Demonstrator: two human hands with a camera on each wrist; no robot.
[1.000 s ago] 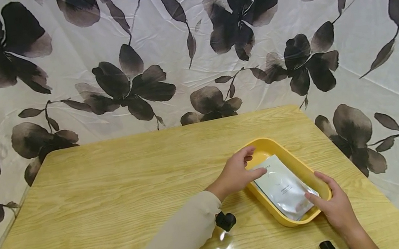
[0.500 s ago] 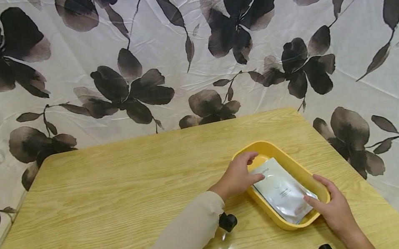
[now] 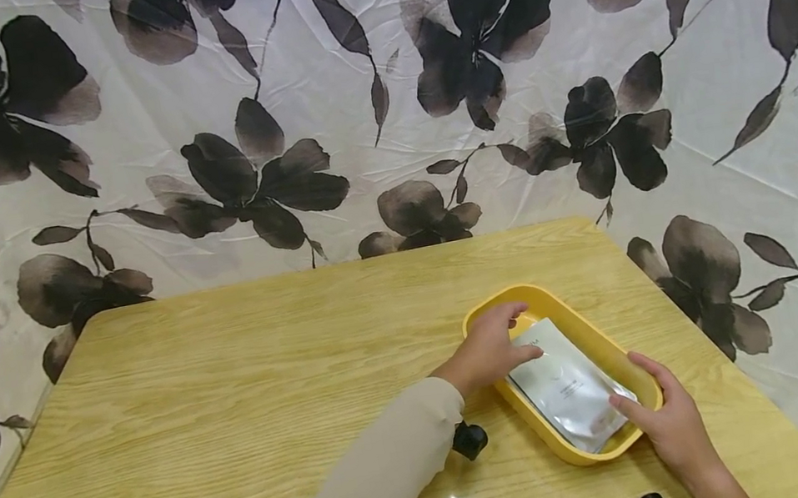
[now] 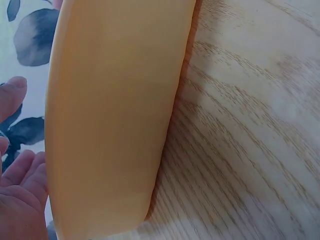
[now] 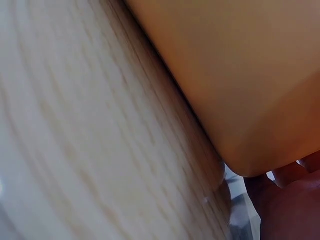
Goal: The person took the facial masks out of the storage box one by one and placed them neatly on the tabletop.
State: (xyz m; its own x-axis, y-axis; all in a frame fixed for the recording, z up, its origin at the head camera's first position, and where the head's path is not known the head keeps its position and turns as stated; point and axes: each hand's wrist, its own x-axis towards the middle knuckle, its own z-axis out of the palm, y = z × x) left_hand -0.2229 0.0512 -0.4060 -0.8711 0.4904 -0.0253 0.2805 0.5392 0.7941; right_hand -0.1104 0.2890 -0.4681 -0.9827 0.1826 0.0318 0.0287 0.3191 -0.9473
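A yellow rectangular tray [image 3: 581, 324] with rounded corners sits on the right part of the table. Flat silvery-white foil packets [image 3: 572, 386] lie inside it, small print on the top one. My left hand [image 3: 486, 347] reaches over the tray's left rim, its fingers and thumb apart, the thumb overlapping the packet's upper end in the head view. At the near right corner my right hand [image 3: 670, 419] grips the tray, thumb inside the rim and fingers along the outside. The tray's outer wall fills much of the left wrist view, with part of a hand at that view's left edge.
The wood-grain table [image 3: 238, 405] extends far to the left of the tray. Behind and to the right hangs a white cloth [image 3: 359, 61] with dark flowers. A black wrist camera [image 3: 470, 440] sits by the left sleeve [image 3: 390, 469].
Over the last half second my left hand has shifted slightly right, further over the packets. The tray and my right hand stay nearly in place; the head view has tilted a little.
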